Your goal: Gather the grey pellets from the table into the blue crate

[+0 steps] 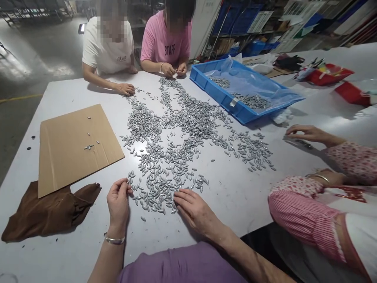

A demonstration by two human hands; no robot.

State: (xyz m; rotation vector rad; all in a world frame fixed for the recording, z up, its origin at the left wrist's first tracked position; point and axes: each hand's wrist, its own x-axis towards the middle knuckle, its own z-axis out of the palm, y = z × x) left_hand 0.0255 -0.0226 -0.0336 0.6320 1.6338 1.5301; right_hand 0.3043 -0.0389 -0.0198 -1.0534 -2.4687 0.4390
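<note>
Many small grey, spindle-shaped pieces [159,188] lie loose across the white table [235,200]. At the left edge of the near pile is my left hand [118,202], thumb and fingers pinched together; whatever may be between the fingertips is too small to make out. A silver bangle [114,239] circles that wrist. My right hand [197,210] rests palm down at the pile's right edge, its fingers stretched out and their tips touching the pieces.
A cardboard sheet [76,153] with several pieces on it overlaps a brown cloth [50,212] at left. A blue tray [212,88], lined with plastic, holds more pieces. Two people work across the table; another person's hand [309,133] is at right. Red containers [330,74] stand behind.
</note>
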